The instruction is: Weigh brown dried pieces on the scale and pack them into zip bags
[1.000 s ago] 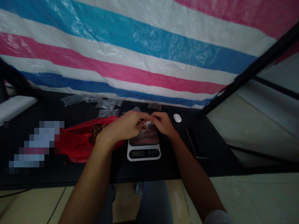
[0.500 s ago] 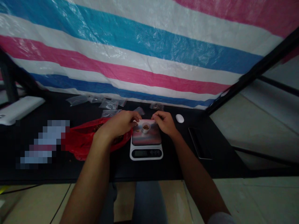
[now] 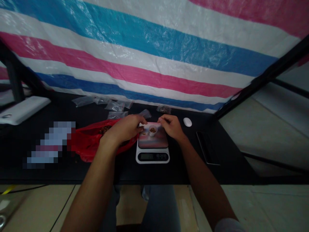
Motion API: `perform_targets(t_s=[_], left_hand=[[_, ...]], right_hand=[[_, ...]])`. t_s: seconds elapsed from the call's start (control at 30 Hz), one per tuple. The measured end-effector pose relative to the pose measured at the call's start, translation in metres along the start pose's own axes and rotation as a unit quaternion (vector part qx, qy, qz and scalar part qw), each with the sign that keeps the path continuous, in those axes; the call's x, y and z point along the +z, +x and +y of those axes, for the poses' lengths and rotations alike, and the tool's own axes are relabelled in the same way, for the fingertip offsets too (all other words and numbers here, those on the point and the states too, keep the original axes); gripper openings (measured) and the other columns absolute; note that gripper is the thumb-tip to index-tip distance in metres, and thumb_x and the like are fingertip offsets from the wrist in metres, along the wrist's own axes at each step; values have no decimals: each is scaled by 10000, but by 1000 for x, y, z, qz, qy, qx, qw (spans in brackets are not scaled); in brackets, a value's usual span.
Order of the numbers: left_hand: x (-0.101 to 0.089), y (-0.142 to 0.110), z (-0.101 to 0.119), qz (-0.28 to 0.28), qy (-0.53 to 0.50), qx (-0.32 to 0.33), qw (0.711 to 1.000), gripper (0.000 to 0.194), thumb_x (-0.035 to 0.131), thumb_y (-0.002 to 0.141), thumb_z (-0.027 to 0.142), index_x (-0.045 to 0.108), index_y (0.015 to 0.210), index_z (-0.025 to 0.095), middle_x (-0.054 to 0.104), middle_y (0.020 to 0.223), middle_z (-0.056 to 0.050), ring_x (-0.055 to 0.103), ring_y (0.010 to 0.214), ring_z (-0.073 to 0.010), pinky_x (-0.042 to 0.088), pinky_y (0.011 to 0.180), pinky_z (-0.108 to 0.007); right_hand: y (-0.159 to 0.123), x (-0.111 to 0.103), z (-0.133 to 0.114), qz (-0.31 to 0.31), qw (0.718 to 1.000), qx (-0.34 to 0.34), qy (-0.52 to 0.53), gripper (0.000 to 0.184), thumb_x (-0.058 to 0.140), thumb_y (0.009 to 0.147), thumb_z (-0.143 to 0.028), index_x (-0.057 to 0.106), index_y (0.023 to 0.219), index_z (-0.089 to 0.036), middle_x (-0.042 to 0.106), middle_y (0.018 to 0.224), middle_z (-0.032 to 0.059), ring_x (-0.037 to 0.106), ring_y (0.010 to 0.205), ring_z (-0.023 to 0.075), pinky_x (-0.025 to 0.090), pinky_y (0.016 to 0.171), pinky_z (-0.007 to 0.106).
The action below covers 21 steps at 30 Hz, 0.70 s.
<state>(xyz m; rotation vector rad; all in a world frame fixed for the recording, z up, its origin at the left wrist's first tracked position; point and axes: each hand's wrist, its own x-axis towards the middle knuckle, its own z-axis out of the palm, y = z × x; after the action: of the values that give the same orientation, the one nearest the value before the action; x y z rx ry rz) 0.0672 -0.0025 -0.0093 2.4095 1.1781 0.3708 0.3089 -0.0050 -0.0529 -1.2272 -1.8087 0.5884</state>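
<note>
- Compared with a moment earlier: left hand [image 3: 124, 128] and right hand [image 3: 171, 126] drawn apart, fingertips no longer meeting, small white cup [image 3: 152, 133] uncovered on the digital kitchen scale [image 3: 152, 156].
- Left grip narrow, fingers curled, tips just beside the cup. Right grip also narrow, fingers curled at the platform's far edge. Anything small pinched in either: impossible to tell.
- Cup upright on the platform, holding brown bits [image 3: 152, 129], with a few loose crumbs [image 3: 144, 132] beside it.
- Cup probably very light and easily tipped, its loose contents quick to spill. Safest hold likely low on the side, between thumb and forefinger.
- Just left of the scale, beneath the left wrist: red plastic bag [image 3: 84, 145], with a heap of brown pieces [image 3: 104, 130] inside.
- Beyond the hands, on the black worktop [image 3: 169, 174]: small clear plastic bags [image 3: 115, 105], one packet with dark contents [image 3: 163, 109].
- Further right: white oval object [image 3: 187, 122], dark flat slab [image 3: 207, 148].
- Farthest: pink, blue and white striped tarpaulin [image 3: 145, 64].
</note>
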Motion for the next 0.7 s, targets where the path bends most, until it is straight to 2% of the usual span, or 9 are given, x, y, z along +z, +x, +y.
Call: perform_targets(t_s=[0.17,0.3,0.4,0.6,0.7], left_hand=[[1,-2,0,-21,2,-8,1000,220,613,926,165,783,1063,195,796,1127,-79,732,1012,-238,519,903,-301],[-4,-8,8,-41,-13,15,999,247,604,915,150,799,1054,206,807,1102,-61,739,1008,-224,518,909,-290],[-2,-9,12,-58,-10,-1,998,233,607,897,142,807,998,208,817,1046,-58,747,978,-223,521,883,-288],[5,-6,15,-51,8,-30,998,218,596,845,114,781,929,194,809,950,-67,744,851,-217,510,752,-286],[1,-8,17,-21,6,-25,999,207,597,821,108,764,912,189,792,915,-64,724,815,-212,494,723,-286]], right_hand=[[0,-1,-1,4,1000,-4,-3,298,571,902,-358,716,720,-172,643,639,17,530,594,143,354,565,275],[0,-1,-1,4,1000,-4,-10,298,571,904,-351,709,707,-176,641,635,16,537,603,146,360,572,274],[0,-1,-1,2,1000,-4,-12,298,572,901,-347,700,693,-177,615,614,10,516,584,140,344,560,275],[0,-1,-2,7,1000,-4,-15,304,570,903,-355,699,694,-176,602,610,9,501,586,139,342,559,274],[0,-1,-2,6,1000,-1,-18,305,573,905,-359,701,698,-176,612,612,9,508,591,141,346,558,272]])
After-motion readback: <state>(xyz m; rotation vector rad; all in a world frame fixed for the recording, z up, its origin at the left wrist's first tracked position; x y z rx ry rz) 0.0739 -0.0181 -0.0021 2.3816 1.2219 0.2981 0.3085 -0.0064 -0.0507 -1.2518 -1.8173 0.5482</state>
